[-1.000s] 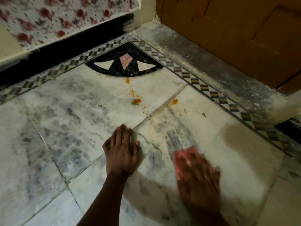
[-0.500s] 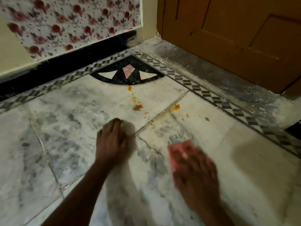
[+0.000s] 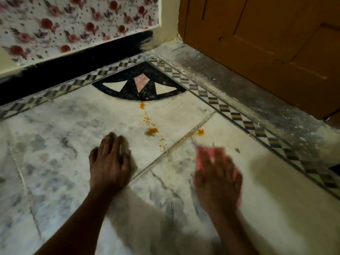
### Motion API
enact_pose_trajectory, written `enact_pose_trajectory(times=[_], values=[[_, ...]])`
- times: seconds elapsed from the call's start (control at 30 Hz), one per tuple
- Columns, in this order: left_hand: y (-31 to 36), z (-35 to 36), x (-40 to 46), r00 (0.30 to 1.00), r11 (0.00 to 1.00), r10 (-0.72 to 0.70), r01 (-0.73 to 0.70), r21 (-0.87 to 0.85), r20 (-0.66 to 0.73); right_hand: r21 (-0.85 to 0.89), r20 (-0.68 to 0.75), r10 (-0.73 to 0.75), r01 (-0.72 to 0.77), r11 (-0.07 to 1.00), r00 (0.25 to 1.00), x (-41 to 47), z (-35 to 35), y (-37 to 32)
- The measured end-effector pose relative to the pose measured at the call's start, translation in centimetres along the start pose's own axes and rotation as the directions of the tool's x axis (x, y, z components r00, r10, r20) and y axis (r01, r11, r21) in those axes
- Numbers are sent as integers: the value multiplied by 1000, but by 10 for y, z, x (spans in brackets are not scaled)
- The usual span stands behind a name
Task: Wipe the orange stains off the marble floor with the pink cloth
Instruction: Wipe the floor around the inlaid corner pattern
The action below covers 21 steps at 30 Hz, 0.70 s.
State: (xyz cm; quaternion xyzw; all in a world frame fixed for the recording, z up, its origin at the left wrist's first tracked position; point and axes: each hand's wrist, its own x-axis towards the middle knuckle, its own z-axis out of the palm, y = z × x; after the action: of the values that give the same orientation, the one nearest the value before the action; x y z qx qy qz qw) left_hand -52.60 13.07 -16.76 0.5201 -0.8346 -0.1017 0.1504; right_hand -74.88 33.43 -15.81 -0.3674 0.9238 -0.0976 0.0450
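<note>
The right hand (image 3: 218, 175) has pushed the pink cloth (image 3: 203, 155) nearer to the orange stains (image 3: 152, 131).
It presses flat on the cloth, fingers stretched but blurred; the left hand (image 3: 110, 162) rests spread on the marble floor (image 3: 55, 144), holding nothing. The stains lie between the cloth and the black fan inlay (image 3: 139, 89).

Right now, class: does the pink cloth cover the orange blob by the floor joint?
No: the pink cloth under the right hand lies short of the orange blob, with bare marble floor between them.
</note>
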Motion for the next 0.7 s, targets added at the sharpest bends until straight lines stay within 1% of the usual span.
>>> enact_pose_trajectory(times=[0.03,0.07,0.1,0.13,0.2,0.27,0.3,0.33,0.37,0.4,0.47,0.5,0.57,0.6,0.63,0.67,0.7], values=[[-2,2,0,1000,1000,6,-6,-1,1,-17,26,100,-99,995,995,34,2,-5],[-2,1,1,1000,1000,10,-10,-5,8,6,62,171,-171,985,983,68,3,-16],[-1,2,2,1000,1000,18,-18,-5,11,39,94,185,-189,981,978,98,4,-31],[-1,3,4,1000,1000,17,-17,3,12,65,128,159,-169,984,979,119,3,-49],[-1,2,4,1000,1000,-16,16,15,6,51,177,-15,6,999,984,131,6,-76],[3,0,3,1000,1000,-20,19,12,16,3,193,-192,195,981,962,101,8,-76],[3,-1,3,1000,1000,-23,22,10,19,-18,161,-264,270,963,951,75,9,-66],[3,-1,4,999,1000,-25,24,13,21,-18,99,-320,324,946,942,49,9,-53],[1,-2,5,999,999,-33,32,17,27,-17,48,-346,347,938,937,30,9,-39],[2,-2,4,999,999,-37,36,24,25,-13,23,-303,303,953,953,24,6,-24],[0,2,5,999,998,-39,38,43,26,-6,-18,-138,138,990,990,50,6,-8],[0,3,6,999,998,-40,39,46,32,-12,-2,-51,51,999,999,74,4,-12],[-1,3,7,999,997,-35,33,63,30,7,107,97,-98,995,989,123,8,-39],[-2,4,6,999,997,-32,30,71,31,12,148,115,-119,993,982,139,10,-58],[-2,6,5,999,997,-31,28,77,36,6,178,79,-81,997,981,145,12,-75],[-2,7,5,999,997,-34,31,77,39,6,183,-3,2,1000,983,141,14,-88],[0,5,5,998,996,-42,40,74,37,-13,153,-108,111,994,982,125,18,-92]])
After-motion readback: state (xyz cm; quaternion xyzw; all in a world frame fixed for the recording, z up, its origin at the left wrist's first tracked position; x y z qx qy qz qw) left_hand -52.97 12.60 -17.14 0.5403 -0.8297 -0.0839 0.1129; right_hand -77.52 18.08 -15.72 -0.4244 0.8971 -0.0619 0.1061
